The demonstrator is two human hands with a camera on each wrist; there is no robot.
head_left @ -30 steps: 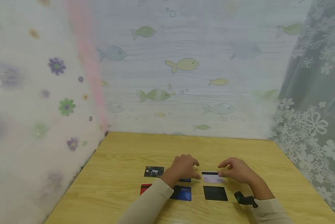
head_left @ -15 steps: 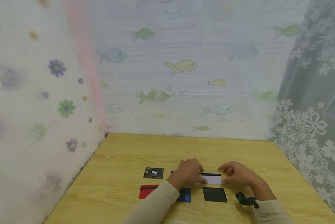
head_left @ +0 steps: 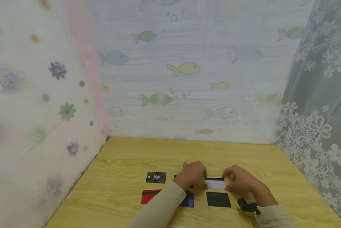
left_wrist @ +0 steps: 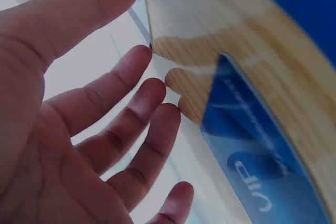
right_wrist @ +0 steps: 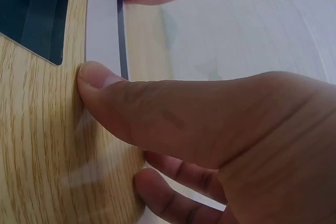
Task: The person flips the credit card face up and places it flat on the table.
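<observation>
A white card with a black stripe [head_left: 215,184] lies on the wooden table between my hands. My left hand [head_left: 192,174] holds its left short edge between thumb and index finger, other fingers loosely spread. At the opposite edge, my right hand [head_left: 240,179] has its thumb at the near corner and its index finger at the far one. In the right wrist view, the right thumb touches the end of the white card [right_wrist: 103,30]. A blue card with pale lettering [left_wrist: 257,156] lies beside my left fingers. Just nearer than the white card is a black card [head_left: 218,199].
Left of my hands lie a black Vip card [head_left: 156,177] and a red card with a dark stripe [head_left: 149,196]. A blue card [head_left: 189,201] is partly covered by my left sleeve. A dark strapped device [head_left: 246,205] sits at my right wrist. Patterned curtains [head_left: 170,79] surround the table.
My left hand has come right to the white card's left edge. The right fingers have closed in on its right edge. The white card sits slightly straighter and more of it shows.
</observation>
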